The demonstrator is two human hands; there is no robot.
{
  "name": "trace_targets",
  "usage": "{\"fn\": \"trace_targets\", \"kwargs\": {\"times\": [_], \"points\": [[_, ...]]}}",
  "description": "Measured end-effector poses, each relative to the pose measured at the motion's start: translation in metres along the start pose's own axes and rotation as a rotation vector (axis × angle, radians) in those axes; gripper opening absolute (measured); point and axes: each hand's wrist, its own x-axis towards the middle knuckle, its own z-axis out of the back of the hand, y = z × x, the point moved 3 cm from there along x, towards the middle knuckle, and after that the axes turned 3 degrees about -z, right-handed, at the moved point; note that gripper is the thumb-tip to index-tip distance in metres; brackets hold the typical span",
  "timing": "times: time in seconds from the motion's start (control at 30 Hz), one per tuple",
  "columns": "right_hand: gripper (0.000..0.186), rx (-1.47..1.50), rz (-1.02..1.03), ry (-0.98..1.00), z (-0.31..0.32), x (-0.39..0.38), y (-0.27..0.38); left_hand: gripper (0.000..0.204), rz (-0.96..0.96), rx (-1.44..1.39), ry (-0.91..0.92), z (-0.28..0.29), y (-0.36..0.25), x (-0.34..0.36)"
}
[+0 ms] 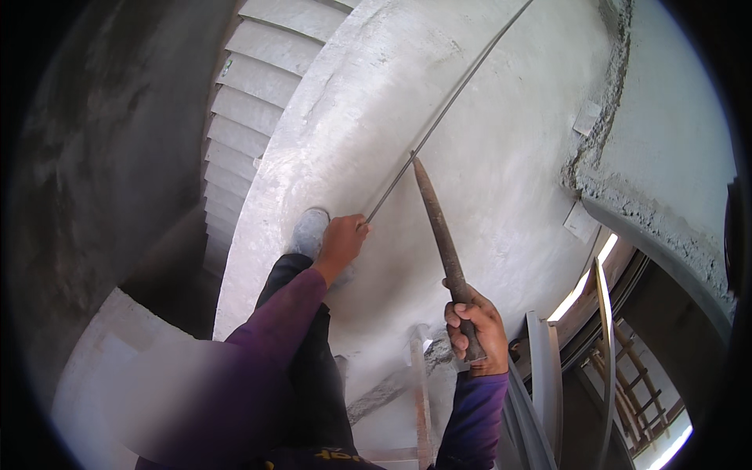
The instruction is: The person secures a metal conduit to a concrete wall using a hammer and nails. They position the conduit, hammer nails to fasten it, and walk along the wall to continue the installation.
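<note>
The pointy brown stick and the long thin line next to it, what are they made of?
The pointed rod in the right hand looks like iron or steel: dull, rough, rusty brown, with a tapered tip. The thin line pinched by the left hand looks like grey metal wire or slim bar, though it could be taut cord. The curved wall looks like rough grey cement plaster.

1. The metal rod (446, 110) is thin, grey and slightly bowed; it runs from the top centre-right of the frame down to the middle, lying against pale curved concrete.
2. The pointed chisel (440, 231) is rusty brown and tapered, tilted tip-up at frame centre, its point touching the rod's lower stretch.
</note>
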Motion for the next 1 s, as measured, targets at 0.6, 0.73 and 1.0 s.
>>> {"fn": "trace_targets", "kwargs": {"times": [0.6,0.73,1.0], "points": [[0.046,0.128,0.158,-0.019,-0.004,-0.003,-0.023,0.019,0.184,-0.068,-0.097,0.001,0.092,-0.162],[0.039,0.096,0.178,-0.056,-0.001,-0.009,-0.038,0.025,0.172,-0.166,0.052,0.004,0.064,-0.185],[0.028,0.104,0.215,-0.026,0.026,-0.032,-0.078,0.031,0.38,-0.727,0.234,0.029,0.019,-0.227]]}}
